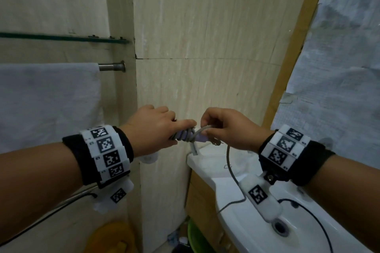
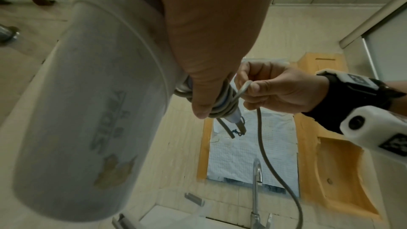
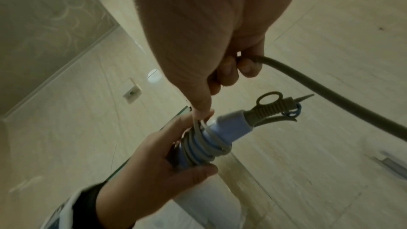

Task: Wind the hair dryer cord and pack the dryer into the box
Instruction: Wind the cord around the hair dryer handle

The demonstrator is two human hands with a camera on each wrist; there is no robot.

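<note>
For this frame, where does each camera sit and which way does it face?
Head: worn on the head, facing forward and down at the tiled wall and sink; both forearms, left hand and right hand show.
Left wrist: looks along the left hand at the dryer; right hand opposite.
Right wrist: looks along the right hand at the cord and handle; left hand opposite.
Shared: all three show cord coils on the handle.

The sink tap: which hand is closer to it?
Right. The right hand pinches the cord above the sink, on the tap's side; the left hand grips the dryer handle farther away.
</note>
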